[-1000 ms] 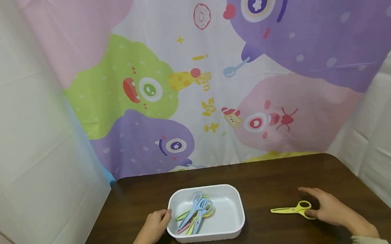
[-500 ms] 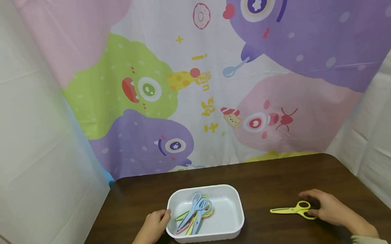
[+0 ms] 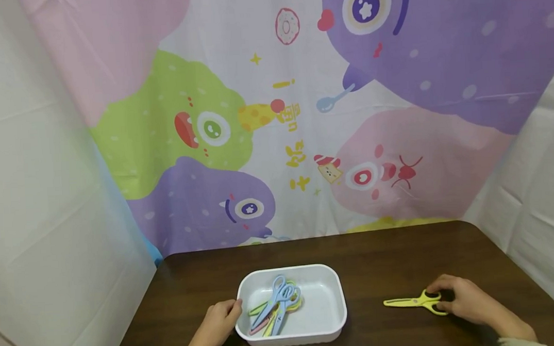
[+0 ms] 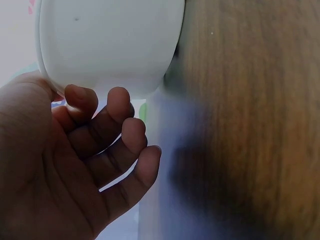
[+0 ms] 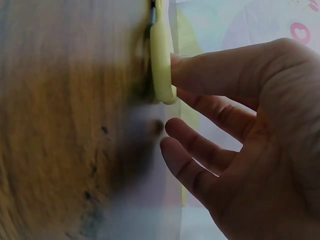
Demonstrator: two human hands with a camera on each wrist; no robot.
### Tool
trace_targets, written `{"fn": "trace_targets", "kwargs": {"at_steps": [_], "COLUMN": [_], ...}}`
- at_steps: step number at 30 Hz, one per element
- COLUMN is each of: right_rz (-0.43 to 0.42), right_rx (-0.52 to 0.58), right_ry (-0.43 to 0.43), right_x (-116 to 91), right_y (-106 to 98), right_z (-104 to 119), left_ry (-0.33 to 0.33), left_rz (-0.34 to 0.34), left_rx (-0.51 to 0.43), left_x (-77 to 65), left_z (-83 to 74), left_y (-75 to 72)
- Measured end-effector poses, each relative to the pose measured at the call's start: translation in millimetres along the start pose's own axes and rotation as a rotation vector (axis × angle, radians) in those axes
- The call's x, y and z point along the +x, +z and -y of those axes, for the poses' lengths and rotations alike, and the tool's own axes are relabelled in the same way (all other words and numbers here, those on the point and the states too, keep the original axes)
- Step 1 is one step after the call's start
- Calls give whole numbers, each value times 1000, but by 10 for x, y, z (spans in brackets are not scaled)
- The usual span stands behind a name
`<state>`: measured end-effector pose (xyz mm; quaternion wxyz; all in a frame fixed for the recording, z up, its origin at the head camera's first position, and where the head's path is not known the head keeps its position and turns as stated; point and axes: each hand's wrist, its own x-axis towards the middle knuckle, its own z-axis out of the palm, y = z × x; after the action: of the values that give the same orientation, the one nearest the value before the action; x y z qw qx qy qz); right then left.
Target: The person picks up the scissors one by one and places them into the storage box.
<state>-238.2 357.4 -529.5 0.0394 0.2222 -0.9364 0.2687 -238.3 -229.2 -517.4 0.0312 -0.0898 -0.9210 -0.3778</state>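
Yellow scissors (image 3: 403, 302) lie on the dark wooden table, blades pointing left. My right hand (image 3: 468, 300) has its thumb and index finger at the two handle loops, pinching them. In the right wrist view the thumb presses against the yellow handle (image 5: 161, 62) while the other fingers stay off it. A white plastic box (image 3: 322, 313) stands left of the scissors. My left hand (image 3: 218, 322) grips its left rim; the left wrist view has the fingers curled beside the outer wall (image 4: 110, 45).
Inside the box, several scissors are heaped toward the left, with blue scissors (image 3: 274, 304) on top and green, pink and yellow ones beneath. A cartoon-printed cloth (image 3: 303, 141) hangs behind the table (image 3: 373, 256). White cloth (image 3: 63, 177) hangs along both sides.
My right hand's fingers have closed in from around the scissors' handles onto the loops. The left hand keeps its place on the box rim.
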Motion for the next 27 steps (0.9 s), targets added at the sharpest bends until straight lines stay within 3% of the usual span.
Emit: {"fn": "trace_targets", "kwargs": {"at_steps": [10,17,27], "right_rz": [-9,-64,6], "right_rx": [44,38,22], "right_ry": [-57,-128,-66], "right_x": [-19,5,5], "right_y": [55,101,55], "right_z": [-18,-61,-71], "left_ry": [-13,2,6], "left_rz": [12,-3,2], "left_rx": [10,20,32], "left_x": [-2,14,29], "left_z": [-2,8,23], "left_y": [5,8,15]}}
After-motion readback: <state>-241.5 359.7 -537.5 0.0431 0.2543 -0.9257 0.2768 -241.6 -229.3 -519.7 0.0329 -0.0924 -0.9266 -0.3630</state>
